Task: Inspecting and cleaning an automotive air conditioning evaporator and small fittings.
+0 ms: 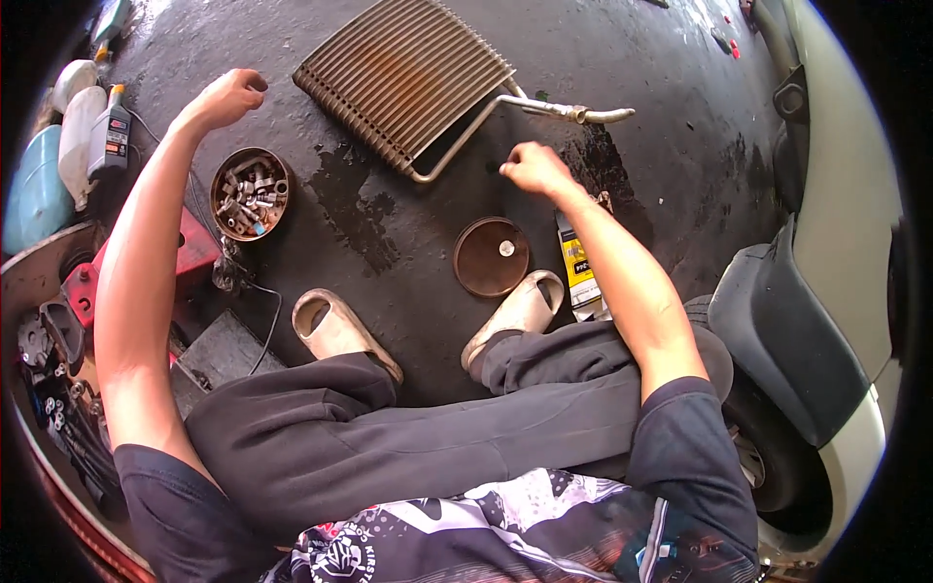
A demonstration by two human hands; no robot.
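Note:
A finned evaporator core (403, 78) with bent metal pipes (544, 105) lies on the dark floor ahead of me, its fins stained rusty brown. My left hand (225, 100) is held to the left of the core, apart from it. Its fingers are loosely bent with a gap between them, and I see nothing in them. Just below the pipes is my right hand (536, 171), with its fingers curled in. Whether anything is inside those fingers is hidden.
A round tin of sockets (251, 194) stands left, near a red case (194, 251) and bottles (109, 141). A brown round lid (491, 257) with a small pale disc lies by my right sandal (515, 316), beside a yellow-black box (580, 277). A car body (846, 194) borders the right.

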